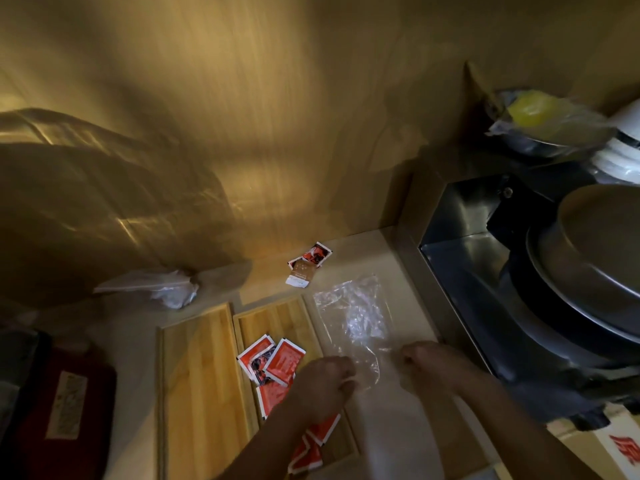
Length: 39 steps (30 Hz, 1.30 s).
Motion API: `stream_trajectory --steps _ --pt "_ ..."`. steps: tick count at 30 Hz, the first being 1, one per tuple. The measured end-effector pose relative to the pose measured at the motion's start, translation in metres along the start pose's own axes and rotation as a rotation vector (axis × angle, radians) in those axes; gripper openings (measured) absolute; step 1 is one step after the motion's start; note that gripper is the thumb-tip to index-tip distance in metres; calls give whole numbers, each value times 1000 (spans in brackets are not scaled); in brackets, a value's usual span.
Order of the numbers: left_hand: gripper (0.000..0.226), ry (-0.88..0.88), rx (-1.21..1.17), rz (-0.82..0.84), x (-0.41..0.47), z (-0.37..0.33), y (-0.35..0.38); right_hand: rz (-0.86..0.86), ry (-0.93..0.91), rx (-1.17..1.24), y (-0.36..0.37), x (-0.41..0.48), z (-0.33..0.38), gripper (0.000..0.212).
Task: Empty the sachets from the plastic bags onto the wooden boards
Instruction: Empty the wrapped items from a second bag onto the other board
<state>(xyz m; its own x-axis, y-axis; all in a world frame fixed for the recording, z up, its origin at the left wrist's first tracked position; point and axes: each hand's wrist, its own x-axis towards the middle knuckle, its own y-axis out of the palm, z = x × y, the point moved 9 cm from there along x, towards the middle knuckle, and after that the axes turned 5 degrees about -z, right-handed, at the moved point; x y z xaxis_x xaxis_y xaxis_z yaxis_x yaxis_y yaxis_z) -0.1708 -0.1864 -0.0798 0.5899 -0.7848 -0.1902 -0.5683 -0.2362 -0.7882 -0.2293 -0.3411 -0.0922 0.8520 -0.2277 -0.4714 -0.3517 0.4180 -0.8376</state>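
Two wooden boards lie side by side on the counter: the left board point(201, 382) is bare, the right board point(277, 320) carries several red and white sachets point(277, 362). A clear, flat plastic bag point(353, 313) lies on the counter just right of the boards. My left hand point(325, 379) and my right hand point(426, 362) both pinch the bag's near edge, one at each side. Two or three more sachets point(308, 265) lie by the wall. Another crumpled plastic bag point(162, 289) rests behind the left board.
A wooden wall rises right behind the counter. A steel sink point(460, 258) with stacked metal pans point(595, 271) stands at the right. A dark red case point(65, 403) sits at the left. A bagged yellow item point(533, 112) rests on a bowl at upper right.
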Motion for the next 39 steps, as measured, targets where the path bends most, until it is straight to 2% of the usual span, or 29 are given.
stream_trajectory --steps 4,7,11,15,19,23,27,30,33,35,39 --pt "19 -76 -42 26 3 15 -24 8 -71 15 -29 20 26 6" --pt "21 -179 -62 -55 1 34 -59 -65 -117 62 -55 37 65 18" --pt "14 -293 -56 -331 -19 69 -130 -203 -229 148 -76 57 131 12" --pt "10 -389 -22 -692 -61 110 -205 -182 -350 253 -71 81 206 4" --pt "18 -436 200 -882 -99 142 -255 -209 -429 254 -63 101 276 20" --pt "41 -580 429 -807 -112 177 -265 -276 -486 203 -57 111 332 36" --pt "54 -683 499 -622 -95 208 -261 -308 -477 133 -51 125 368 49" --pt "49 -709 606 -512 -83 221 -260 -307 -426 38 -46 137 378 38" --pt "41 -713 638 -525 -82 229 -262 -346 -428 -43 -48 142 382 23" --pt "41 -677 640 -530 -79 230 -260 -327 -446 -35 -45 147 382 24" --pt "39 -589 607 -528 -72 225 -257 -281 -452 -75 -35 155 380 42"
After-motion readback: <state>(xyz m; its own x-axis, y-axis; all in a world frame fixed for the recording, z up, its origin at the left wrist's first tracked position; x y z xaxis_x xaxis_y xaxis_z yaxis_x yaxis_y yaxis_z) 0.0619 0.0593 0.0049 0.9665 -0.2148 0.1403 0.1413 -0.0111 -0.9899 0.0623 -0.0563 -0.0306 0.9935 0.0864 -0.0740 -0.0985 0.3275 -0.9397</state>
